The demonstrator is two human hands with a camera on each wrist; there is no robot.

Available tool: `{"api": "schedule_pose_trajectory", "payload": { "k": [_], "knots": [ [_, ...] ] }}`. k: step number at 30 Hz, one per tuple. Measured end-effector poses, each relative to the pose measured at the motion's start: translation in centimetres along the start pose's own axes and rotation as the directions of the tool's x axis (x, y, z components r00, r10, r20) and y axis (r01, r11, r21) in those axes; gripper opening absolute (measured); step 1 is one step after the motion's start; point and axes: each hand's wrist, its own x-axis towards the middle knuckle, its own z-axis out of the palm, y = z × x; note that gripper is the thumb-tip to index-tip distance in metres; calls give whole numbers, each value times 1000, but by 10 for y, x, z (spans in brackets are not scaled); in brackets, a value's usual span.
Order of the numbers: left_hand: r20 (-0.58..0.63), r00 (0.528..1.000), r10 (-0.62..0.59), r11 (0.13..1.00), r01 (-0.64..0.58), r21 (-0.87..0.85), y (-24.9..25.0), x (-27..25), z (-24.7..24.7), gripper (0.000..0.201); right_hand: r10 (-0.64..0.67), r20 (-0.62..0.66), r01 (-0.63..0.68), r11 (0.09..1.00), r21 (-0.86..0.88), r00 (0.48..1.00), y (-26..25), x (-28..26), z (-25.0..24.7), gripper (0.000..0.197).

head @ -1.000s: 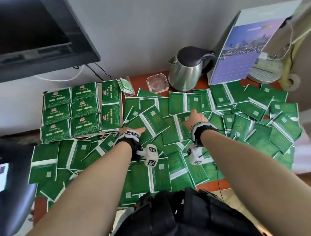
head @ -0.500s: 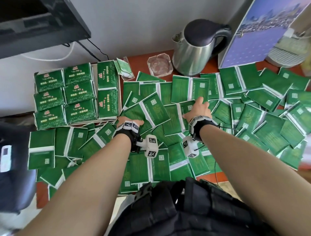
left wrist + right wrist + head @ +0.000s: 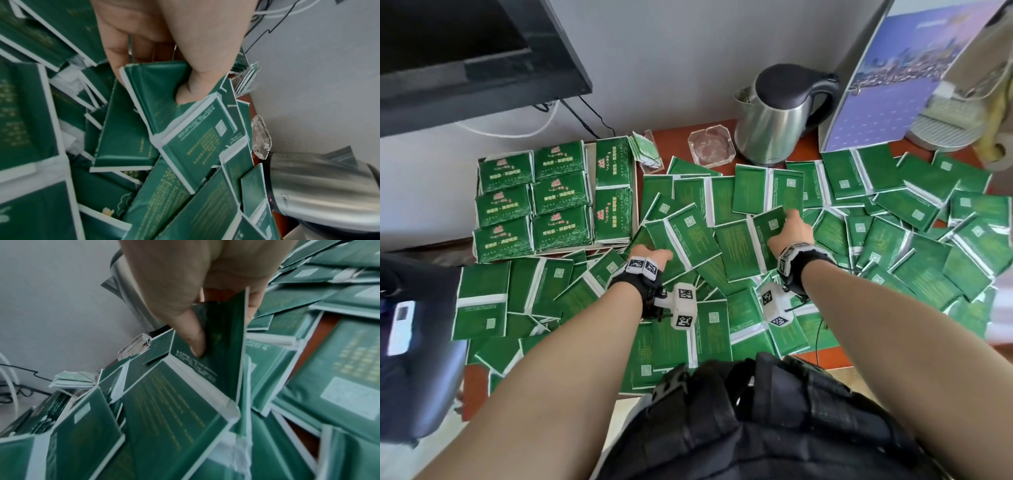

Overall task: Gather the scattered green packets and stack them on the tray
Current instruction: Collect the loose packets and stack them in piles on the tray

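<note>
Green packets (image 3: 914, 274) lie scattered in overlapping layers over the red-brown table. At the left, neat stacks of packets (image 3: 558, 195) sit on the pale tray (image 3: 587, 150). My left hand (image 3: 650, 255) grips one loose packet (image 3: 164, 91) just right of the tray, with the thumb on top and the fingers underneath. At the pile's middle, my right hand (image 3: 787, 233) pinches another packet (image 3: 226, 345) between thumb and fingers, its edge tilted up off the pile.
A steel kettle (image 3: 780, 116) and a glass ashtray (image 3: 710, 145) stand behind the pile by the wall. A calendar board (image 3: 876, 75) leans at the back right. A monitor (image 3: 465, 51) hangs over the tray; a clear sachet holder (image 3: 649, 152) is beside it. A dark chair (image 3: 414, 342) stands at left.
My right hand has reached a little further into the pile and closed on a packet. The left hand stays by the tray. The head view has moved closer.
</note>
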Motion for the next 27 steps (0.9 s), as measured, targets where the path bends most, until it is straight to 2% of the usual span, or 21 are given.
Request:
{"api": "schedule_pose_trajectory", "payload": {
  "k": [4,9,11,13,16,19,21,23,27],
  "knots": [
    [44,999,21,1000,-22,21,-5,-26,-17,60,-64,47,66,997,-37,997,1,-18,-16,17],
    [100,995,22,982,-40,182,-28,-35,-30,71,-132,63,142,969,-203,989,12,-48,-22,18],
    [123,991,52,965,-82,250,-37,-43,-32,56,-163,80,179,938,-298,983,16,-63,-21,20],
    [109,994,25,938,-61,340,-48,-53,-36,29,-189,100,213,901,-378,977,22,-77,-18,21],
    [82,996,30,906,-62,419,-62,-57,-38,23,-203,115,234,857,-459,972,32,-95,-9,19],
    [52,997,64,870,-82,486,-81,-49,-30,33,-236,119,263,820,-508,964,43,-110,4,24],
    [83,990,113,863,-139,486,-88,-63,-25,25,-263,111,280,797,-535,958,53,-119,14,26],
    [91,980,178,832,-199,518,-93,-73,-16,27,-278,103,287,776,-562,955,61,-126,21,28],
    [80,938,337,728,-313,609,-108,-81,14,68,-277,95,274,733,-623,956,77,-126,17,27]
  ]
}}
